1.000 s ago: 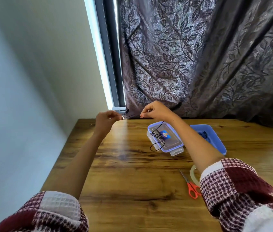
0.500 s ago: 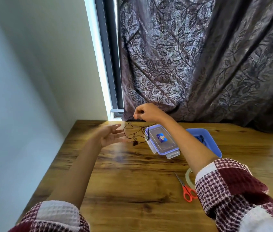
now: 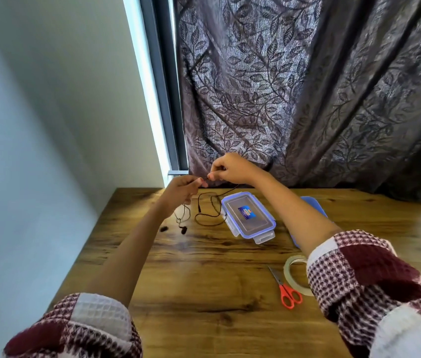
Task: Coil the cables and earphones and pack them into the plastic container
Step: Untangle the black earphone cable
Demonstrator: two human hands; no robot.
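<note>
- Left hand (image 3: 182, 188) and right hand (image 3: 230, 167): raised at the far table edge, fingertips nearly touching, each pinching the black earphones (image 3: 205, 211) cord.
- Cord loops hang to the wooden table (image 3: 204, 280); earbuds rest beside the left forearm.
- Clear container (image 3: 248, 215) with blue-rimmed lid closed, just right of the loops.
- Blue tray (image 3: 312, 205) partly hidden behind the right forearm.
- Orange scissors (image 3: 285, 289) and tape roll (image 3: 293, 264) lie near the right sleeve.
</note>
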